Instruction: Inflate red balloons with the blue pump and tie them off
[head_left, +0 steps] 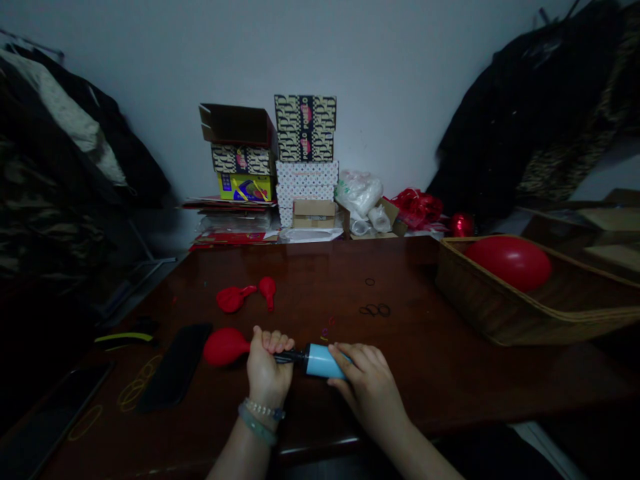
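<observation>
My left hand point(270, 363) is closed around the neck of a slightly inflated red balloon point(225, 347) and the black nozzle point(290, 357) of a balloon pump. The fingers hide where balloon and nozzle meet. My right hand point(369, 383) grips the light blue barrel point(323, 361) of that pump, which lies sideways above the table's near edge. Beyond my left hand, two uninflated red balloons point(231, 299) lie on the brown table point(310, 267). A large inflated red balloon point(510, 262) rests in a wicker basket point(493, 313) at the right.
Black elastic rings point(375, 310) and small coloured bands point(325, 331) lie past my hands. To the left are a dark phone-like slab point(175, 367), yellow rubber bands point(140, 387) and a black-and-yellow object point(124, 339). Stacked boxes point(306, 180) stand against the wall; coats hang on both sides.
</observation>
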The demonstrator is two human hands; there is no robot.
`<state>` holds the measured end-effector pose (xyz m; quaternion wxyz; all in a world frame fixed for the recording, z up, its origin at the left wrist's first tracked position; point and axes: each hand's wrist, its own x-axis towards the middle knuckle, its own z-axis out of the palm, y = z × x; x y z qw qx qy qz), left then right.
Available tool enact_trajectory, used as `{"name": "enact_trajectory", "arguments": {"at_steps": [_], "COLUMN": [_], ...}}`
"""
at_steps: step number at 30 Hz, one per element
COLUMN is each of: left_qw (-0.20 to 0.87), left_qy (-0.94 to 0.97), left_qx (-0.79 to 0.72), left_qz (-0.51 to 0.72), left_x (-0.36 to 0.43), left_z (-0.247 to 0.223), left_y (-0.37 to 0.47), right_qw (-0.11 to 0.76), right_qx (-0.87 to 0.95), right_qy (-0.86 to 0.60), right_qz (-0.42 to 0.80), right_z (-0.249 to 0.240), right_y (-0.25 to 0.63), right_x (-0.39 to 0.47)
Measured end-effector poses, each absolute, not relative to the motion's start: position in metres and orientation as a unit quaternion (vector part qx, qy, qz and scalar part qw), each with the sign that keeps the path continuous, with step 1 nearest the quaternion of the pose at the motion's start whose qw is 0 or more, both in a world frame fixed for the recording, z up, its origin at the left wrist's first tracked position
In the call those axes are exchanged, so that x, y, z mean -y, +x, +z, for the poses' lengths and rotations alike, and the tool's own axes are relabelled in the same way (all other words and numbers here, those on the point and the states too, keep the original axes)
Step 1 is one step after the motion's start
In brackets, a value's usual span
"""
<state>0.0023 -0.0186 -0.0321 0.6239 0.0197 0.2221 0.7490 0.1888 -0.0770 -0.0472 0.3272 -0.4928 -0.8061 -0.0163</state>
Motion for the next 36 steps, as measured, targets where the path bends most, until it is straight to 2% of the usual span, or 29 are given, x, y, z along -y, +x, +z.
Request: {"name": "enact_trajectory", "arguments": {"at_steps": [18,25,36], "left_qw": [0.586,0.593,0.619], "left_qy": [0.029,0.023,0.021], "left_qx": [-0.260,-0.250,-0.226], "left_qz": [0.767,0.765,0.752], "left_x": [0.016,0.011,0.017], "left_z": [-0.006,-0.018,-0.026], "left_y": [-0.028,-0.040,-0.006], "right_qw": [0.320,0.316,0.317], "right_qx": [0.826,0.824,0.813], "right_qy": [-0.464,-0.470,-0.488], "right_qz": [-0.003,-0.013,-0.027], "right_z": [-0.039,-0.042,-0.047], "right_y": [0.197,0.198,0.192], "right_x": [0.072,0.073,0.076]}}
